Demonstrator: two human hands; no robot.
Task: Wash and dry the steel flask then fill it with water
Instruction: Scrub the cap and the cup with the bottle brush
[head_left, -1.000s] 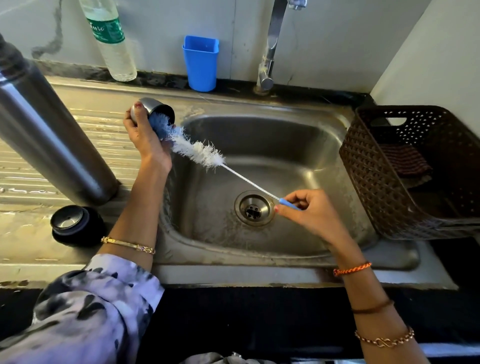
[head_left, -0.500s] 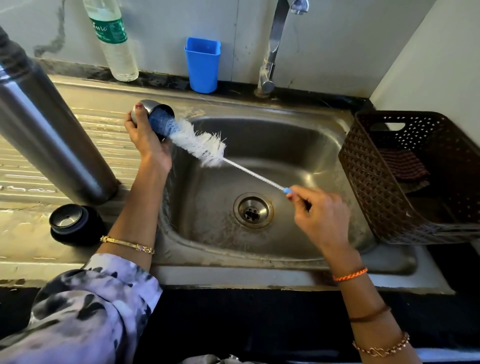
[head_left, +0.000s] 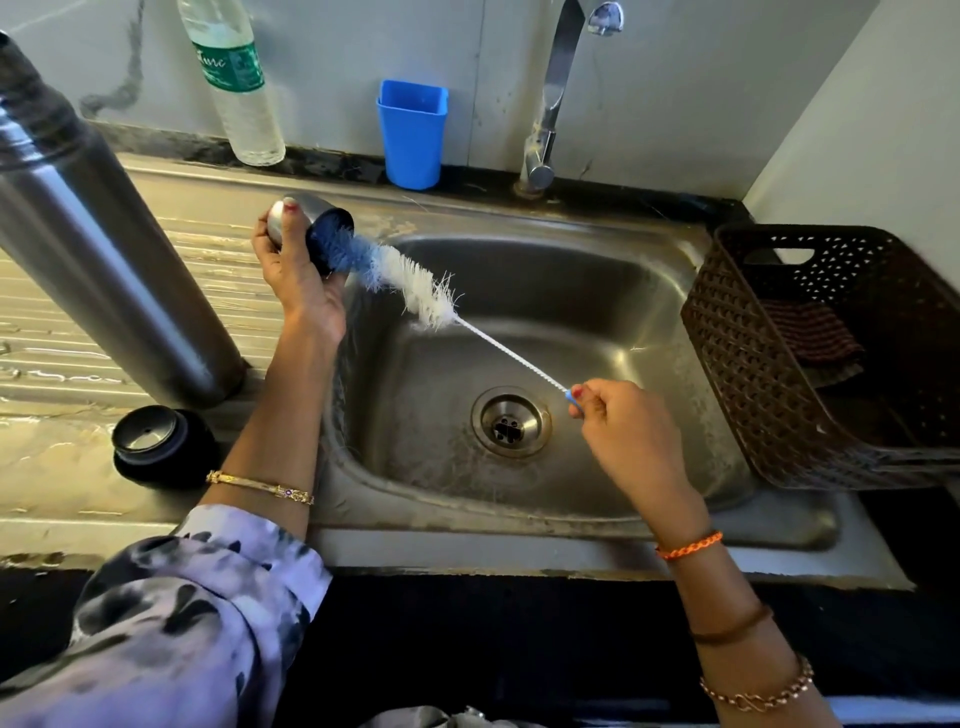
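Observation:
The tall steel flask (head_left: 98, 249) stands upright on the draining board at the left, without its cap. My left hand (head_left: 296, 280) grips the flask's small steel cup (head_left: 317, 228) over the sink's left edge, its mouth turned to the right. A long bottle brush (head_left: 415, 286) with blue and white bristles has its blue tip inside the cup. My right hand (head_left: 618, 431) pinches the brush's blue handle end above the drain. The flask's black stopper (head_left: 156, 441) sits on the board near the flask's base.
The steel sink (head_left: 519, 364) has a drain (head_left: 511, 422) at its middle and a tap (head_left: 550, 98) behind, not running. A blue plastic cup (head_left: 412, 132) and a clear water bottle (head_left: 236, 78) stand at the back wall. A brown basket (head_left: 831, 364) holding a cloth sits at the right.
The brush tip has gone further into the cup. My right hand shifted a little right and back down along the handle's end. The cup stays at the same place.

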